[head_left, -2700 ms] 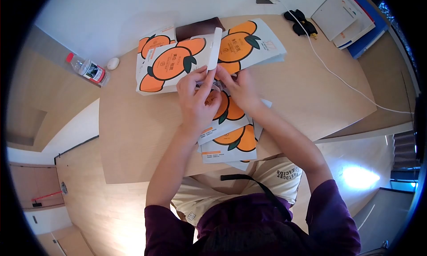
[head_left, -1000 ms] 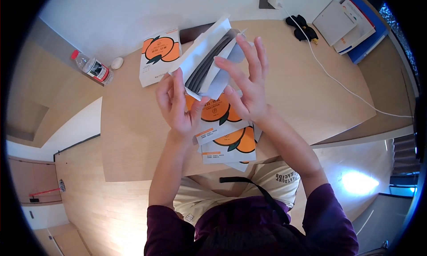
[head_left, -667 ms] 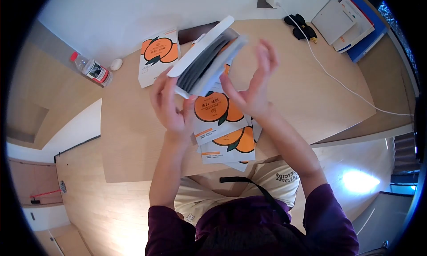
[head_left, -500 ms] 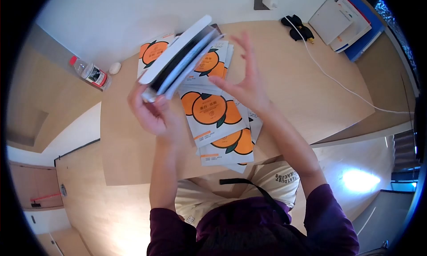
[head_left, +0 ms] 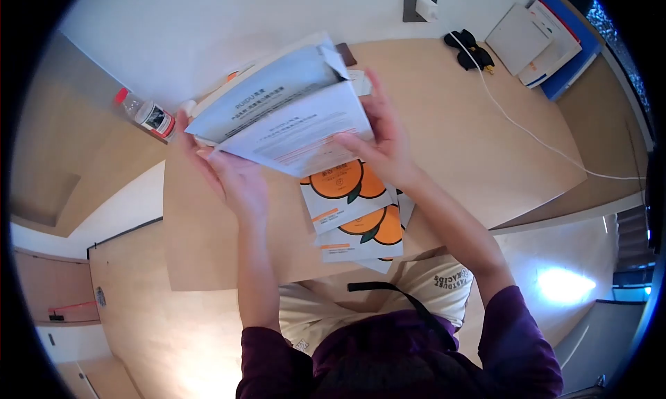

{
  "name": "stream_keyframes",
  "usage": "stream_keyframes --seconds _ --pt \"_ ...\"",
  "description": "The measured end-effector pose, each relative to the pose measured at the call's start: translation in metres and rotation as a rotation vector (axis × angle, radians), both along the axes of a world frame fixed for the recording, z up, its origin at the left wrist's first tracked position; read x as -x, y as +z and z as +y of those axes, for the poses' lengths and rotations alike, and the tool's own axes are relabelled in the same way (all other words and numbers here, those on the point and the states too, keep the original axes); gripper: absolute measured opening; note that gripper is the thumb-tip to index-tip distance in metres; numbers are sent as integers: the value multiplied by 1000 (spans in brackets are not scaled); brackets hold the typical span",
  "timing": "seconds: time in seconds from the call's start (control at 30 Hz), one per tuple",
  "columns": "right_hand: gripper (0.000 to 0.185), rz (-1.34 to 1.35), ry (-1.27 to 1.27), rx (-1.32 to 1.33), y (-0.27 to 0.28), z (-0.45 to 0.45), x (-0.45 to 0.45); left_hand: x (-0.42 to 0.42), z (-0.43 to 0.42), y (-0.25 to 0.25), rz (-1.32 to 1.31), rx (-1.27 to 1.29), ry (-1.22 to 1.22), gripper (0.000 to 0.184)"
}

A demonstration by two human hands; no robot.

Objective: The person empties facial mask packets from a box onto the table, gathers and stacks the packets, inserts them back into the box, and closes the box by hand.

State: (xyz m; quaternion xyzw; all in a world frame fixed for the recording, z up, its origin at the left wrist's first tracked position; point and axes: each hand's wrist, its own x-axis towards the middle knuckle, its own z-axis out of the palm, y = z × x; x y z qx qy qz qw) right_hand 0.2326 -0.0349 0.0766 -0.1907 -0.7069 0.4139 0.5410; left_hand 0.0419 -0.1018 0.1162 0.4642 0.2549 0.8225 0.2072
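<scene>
Above the table, my left hand is closed around the lower left of a bundle of flat white and silvery sachets with printed backs facing me. My right hand grips the bundle's right side, its thumb lying on the front sachet and its fingers behind. The sachets fan apart at the top. Below the bundle lie several white sachets with orange fruit pictures, overlapping on the table; the held bundle hides part of them.
A bottle with a red cap stands at the left. Sunglasses, a white cable and a charger in a wall socket are at the back right. Folders and papers lean in the right corner of the wooden table.
My right hand, open and apart from the bundle before, now grips its right side. The bundle has turned from edge-on to show its printed faces, covering more of the sachets on the table.
</scene>
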Motion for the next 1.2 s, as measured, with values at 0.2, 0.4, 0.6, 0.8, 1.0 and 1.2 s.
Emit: stream_keyframes --seconds 0.2,0.4,0.6,0.8,1.0,1.2 --pt "78 151 -51 57 -3 -6 4 -1 23 -54 -72 292 -278 69" --pt "75 183 5 175 -9 5 4 -26 18 -46 171 503 -172 57" --pt "69 189 -107 -243 -14 -8 -2 -14 11 -61 427 192 28 62" --pt "71 17 -85 4 -21 16 -4 -15 26 -66 373 362 -184 80" --pt "74 196 -147 -280 2 -3 -2 -32 17 -36 358 259 -96 84" --pt "63 155 -246 -397 -1 3 -9 -36 9 -29 433 107 33 78"
